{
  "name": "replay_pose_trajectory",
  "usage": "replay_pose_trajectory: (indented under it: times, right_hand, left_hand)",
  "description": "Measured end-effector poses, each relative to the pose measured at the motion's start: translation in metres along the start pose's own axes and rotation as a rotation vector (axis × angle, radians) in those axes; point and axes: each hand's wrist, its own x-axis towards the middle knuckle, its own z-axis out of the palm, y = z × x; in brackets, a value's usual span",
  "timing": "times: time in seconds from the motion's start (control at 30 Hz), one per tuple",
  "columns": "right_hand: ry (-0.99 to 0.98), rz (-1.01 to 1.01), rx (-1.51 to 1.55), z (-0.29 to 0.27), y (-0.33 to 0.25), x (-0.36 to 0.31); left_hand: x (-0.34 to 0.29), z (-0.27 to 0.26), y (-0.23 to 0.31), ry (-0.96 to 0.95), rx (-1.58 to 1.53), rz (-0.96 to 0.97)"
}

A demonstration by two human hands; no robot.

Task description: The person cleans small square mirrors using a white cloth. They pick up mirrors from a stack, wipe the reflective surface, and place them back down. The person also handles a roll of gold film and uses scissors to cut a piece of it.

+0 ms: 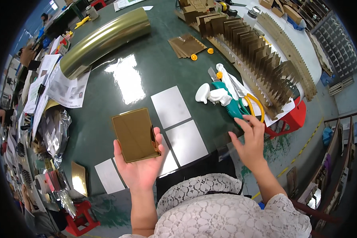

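Observation:
An amber, mirror-like rectangular plate (135, 135), or a thin stack of them, rests upon the palm of my left hand (140, 172). My thumb and fingers hold it by its lower sides. My right hand (250, 141) hovers by the table's right edge, fingers apart, with nothing visible in it. Its fingertips are close to a green-handled knife (233, 106), and I cannot tell if they touch. Beside the knife are scissors with orange handles (258, 104) and crumpled white cloth (219, 95). Pale square sheets (186, 142) lie right of the plate.
A large gold film roll (107, 39) lies at the back left, near papers (69, 89). Brown sheets stand upright in a slotted rack (252, 47) at the right. A flat brown stack (186, 44) and small yellow caps (194, 57) lie behind. Red stools (83, 218) flank the green table.

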Motion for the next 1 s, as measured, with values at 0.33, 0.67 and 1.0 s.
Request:
replay_pose_trajectory:
  times: [0.33,0.67,1.0]
  right_hand:
    - [-0.06,-0.015,0.249,0.015,-0.012,0.085]
    - [-0.177,0.027,0.124,0.045,-0.029,0.1]
    - [-0.119,0.025,0.423,0.014,-0.058,0.099]
  left_hand:
    - [-0.003,-0.009,-0.007,0.036,0.024,-0.06]
    - [-0.014,0.001,-0.001,0.132,0.129,-0.064]
    - [-0.007,-0.004,-0.004,-0.035,0.225,-0.161]
